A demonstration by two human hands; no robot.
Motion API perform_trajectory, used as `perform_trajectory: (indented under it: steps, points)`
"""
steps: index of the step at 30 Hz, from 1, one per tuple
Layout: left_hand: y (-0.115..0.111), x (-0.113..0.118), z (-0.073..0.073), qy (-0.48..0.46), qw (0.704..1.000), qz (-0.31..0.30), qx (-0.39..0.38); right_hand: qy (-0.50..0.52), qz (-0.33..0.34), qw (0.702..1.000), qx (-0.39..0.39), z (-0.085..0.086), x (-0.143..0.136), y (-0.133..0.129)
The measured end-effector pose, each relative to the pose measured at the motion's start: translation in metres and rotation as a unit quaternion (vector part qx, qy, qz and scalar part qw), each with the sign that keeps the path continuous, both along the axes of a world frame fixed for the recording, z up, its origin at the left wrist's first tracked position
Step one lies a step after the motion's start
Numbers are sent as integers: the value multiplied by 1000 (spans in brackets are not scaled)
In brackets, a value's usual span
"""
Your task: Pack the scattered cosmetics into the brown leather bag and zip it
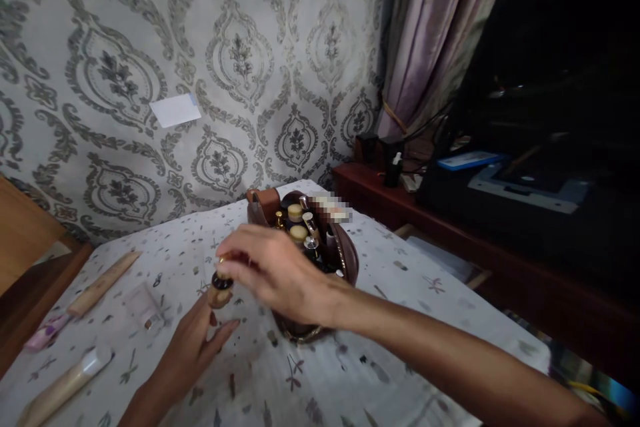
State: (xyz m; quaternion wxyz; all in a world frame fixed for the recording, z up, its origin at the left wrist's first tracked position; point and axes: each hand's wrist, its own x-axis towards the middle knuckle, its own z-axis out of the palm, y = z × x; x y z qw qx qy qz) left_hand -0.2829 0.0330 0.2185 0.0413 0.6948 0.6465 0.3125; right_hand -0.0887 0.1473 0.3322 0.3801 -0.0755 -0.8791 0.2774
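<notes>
My right hand (273, 270) reaches across from the right, its thumb and fingers pinched on the gold-coloured top of a small brown glass bottle (221, 292). Just below the bottle is my left hand (193, 337), thumb held away from the other fingers. I cannot tell whether it touches the bottle, and its fingertips are partly hidden. Behind my right wrist stands an unzipped dark brown cosmetic bag (349, 250), packed with several small bottles and jars with gold, yellow and silver lids. My right hand and forearm cover part of the bag.
On the patterned white cloth (280, 387) at left lie a beige tube (103, 283), a clear-capped tube (65, 387), a pale flat case (143, 303) and a pink item (47, 333). A dark red wooden desk (370, 177) with a large black screen (540, 113) borders the right.
</notes>
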Motion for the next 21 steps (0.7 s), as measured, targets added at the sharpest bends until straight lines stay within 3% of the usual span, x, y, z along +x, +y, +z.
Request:
perform_trajectory:
  steps: [5, 8, 12, 15, 21]
  points:
    - [41, 15, 41, 74, 995, -31, 53, 74, -69, 995, 16, 37, 27, 29]
    - [68, 24, 54, 122, 988, -48, 85, 90, -129, 987, 32, 48, 37, 46]
    - [88, 30, 54, 167, 977, -84, 102, 75, -172, 980, 63, 50, 43, 72]
    - [93, 28, 48, 158, 978, -88, 107, 27, -168, 982, 85, 44, 40, 92]
    - [97, 18, 34, 136, 975, -90, 152, -168, -137, 975, 54, 32, 20, 119]
